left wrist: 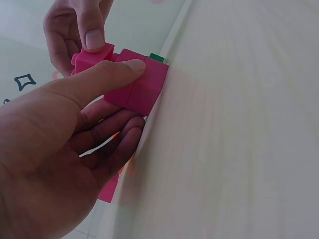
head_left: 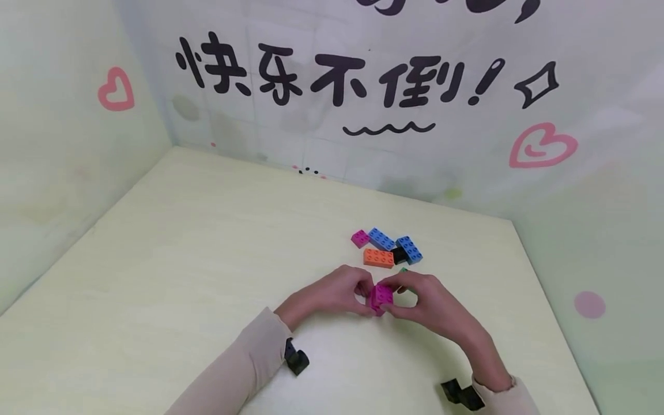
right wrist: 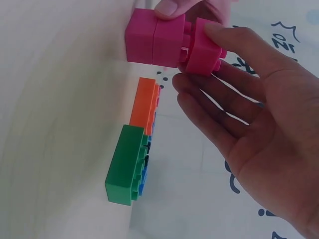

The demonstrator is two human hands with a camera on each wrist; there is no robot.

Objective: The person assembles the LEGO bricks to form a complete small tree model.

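Pinching two stacked pink bricks [right wrist: 154, 42] in left hand [head_left: 337, 293], a third brick [right wrist: 201, 54], tilted on top, in right hand [head_left: 432, 302]; before white wall [head_left: 290, 135] lettered “快乐不倒!” [head_left: 338, 86].

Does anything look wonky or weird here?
Yes! The top pink block, held by the right hand, sits crooked on the pink stack in the left hand. In the right wrist view, a gap with studs showing is wider on one side, so it seems not fully pressed on.

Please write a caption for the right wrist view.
Right hand holding a pink brick at a pink stack, green brick and orange brick nearby.
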